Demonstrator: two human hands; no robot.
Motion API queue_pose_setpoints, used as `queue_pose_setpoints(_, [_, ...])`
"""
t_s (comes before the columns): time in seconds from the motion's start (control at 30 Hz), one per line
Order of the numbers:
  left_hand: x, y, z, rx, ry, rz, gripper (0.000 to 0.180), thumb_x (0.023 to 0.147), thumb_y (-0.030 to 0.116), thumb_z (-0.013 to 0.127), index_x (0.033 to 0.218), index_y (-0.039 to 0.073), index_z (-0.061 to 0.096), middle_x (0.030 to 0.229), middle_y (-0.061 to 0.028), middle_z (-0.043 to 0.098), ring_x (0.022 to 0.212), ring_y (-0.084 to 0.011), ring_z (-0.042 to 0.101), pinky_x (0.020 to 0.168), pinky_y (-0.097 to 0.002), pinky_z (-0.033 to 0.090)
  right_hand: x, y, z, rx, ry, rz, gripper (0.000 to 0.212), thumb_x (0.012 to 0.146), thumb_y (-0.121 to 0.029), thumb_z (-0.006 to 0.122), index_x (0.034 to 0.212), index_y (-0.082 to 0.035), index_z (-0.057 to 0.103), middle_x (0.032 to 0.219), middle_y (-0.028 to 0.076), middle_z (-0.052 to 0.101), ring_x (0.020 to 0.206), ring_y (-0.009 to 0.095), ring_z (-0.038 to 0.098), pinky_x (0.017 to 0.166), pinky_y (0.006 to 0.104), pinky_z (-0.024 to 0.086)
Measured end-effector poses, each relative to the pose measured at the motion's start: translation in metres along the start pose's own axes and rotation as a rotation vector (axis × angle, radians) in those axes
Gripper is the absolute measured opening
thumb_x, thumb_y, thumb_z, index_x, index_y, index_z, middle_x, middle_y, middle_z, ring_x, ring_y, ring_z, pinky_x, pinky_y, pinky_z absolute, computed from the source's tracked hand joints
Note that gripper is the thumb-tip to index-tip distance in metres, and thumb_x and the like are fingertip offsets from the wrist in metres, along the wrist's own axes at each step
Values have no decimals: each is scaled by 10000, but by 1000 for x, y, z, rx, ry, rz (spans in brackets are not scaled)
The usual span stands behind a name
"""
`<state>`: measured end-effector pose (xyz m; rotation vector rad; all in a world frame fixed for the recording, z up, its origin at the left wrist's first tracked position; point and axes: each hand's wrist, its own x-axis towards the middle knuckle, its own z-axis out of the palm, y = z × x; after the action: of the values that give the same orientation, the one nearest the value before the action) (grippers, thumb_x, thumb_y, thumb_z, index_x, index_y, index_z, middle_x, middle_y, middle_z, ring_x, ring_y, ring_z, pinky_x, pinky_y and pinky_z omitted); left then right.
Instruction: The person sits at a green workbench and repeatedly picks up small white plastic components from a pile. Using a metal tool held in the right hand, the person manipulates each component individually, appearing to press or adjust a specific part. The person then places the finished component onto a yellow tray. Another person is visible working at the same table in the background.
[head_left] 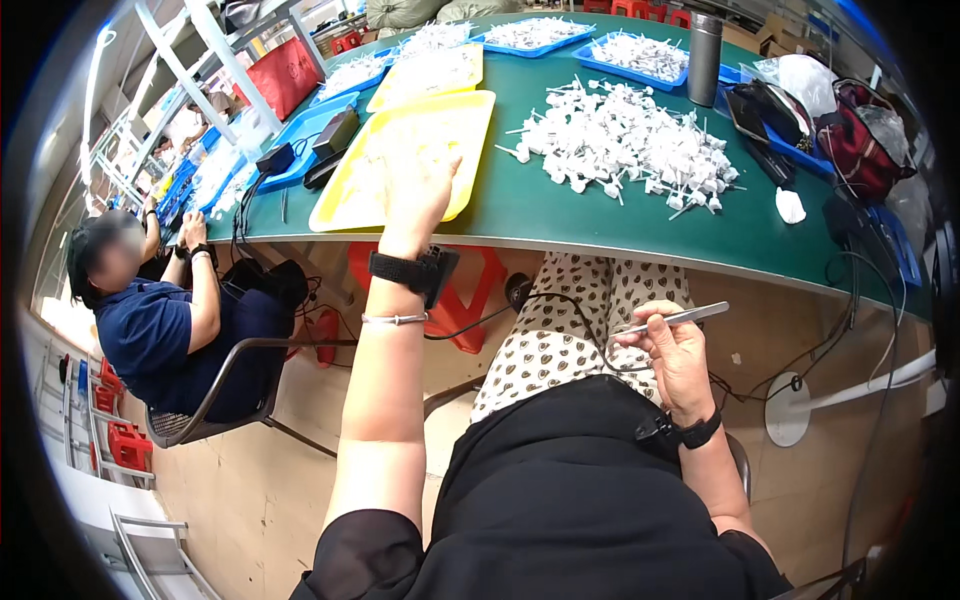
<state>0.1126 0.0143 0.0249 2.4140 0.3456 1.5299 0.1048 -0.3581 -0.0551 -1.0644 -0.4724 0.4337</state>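
Seemingly, tweezers (672,318) between right fingers (655,335).

2 yellow trays (470,110) at 11 o'clock, approx 5 blue trays (600,45), 1 steel flask (705,58), 1 tweezers (680,318), 1 pile of white parts (630,140), too many to count.

Green bench (560,215) carries a big loose heap of small white plastic parts (625,140) right of centre. Blue trays (640,55) of the same white pieces line the far edge, a second yellow tray (425,75) among them. Grey metal bottle (704,45) stands upright behind the heap. Red bag (860,140) and a dark pouch (765,105) sit at the right end, crumpled white scrap (790,205) near them. Black adapters (335,135) and cables left of centre. Another person in a dark blue shirt (150,335) sits on a chair at the left. Red stool (475,300) under the bench.
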Motion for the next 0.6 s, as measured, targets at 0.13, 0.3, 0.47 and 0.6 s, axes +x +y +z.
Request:
queue_pose_setpoints(0.13, [-22, 70, 24, -241, -460, 11, 356, 861, 174, 777, 1189, 66, 691, 1068, -97, 676, 885, -220, 658, 835, -351, 543, -2, 1, -3, -21, 12, 49, 255, 1027, -240, 618, 1110, 1, 634, 922, 55, 672, 853, 176, 721, 764, 292, 558])
queue_pose_setpoints(0.3, [-17, 114, 55, -191, -607, 48, 211, 881, 186, 711, 1083, 126, 725, 1091, -123, 659, 1032, -317, 648, 880, -410, 526, -3, -4, -3, -28, -3, 68, 251, 1043, -207, 584, 1122, 29, 612, 976, 70, 636, 842, 199, 706, 834, 373, 593])
queue_pose_setpoints(0.47, [-7, 113, 83, -95, -585, 134, 176, 885, 180, 722, 1027, 75, 726, 967, -144, 711, 886, -321, 690, 812, -399, 542, -3, -2, -5, 0, 1, 46, 243, 1044, -210, 582, 1108, 21, 617, 977, 70, 637, 835, 197, 702, 835, 372, 593])
queue_pose_setpoints(0.6, [3, 109, 80, -164, -654, 136, 160, 876, 167, 728, 994, 59, 726, 921, -156, 726, 844, -309, 702, 783, -395, 547, -2, -6, -2, 18, 8, 39, 252, 1040, -231, 591, 1101, 11, 622, 958, 63, 645, 817, 186, 695, 826, 380, 595])
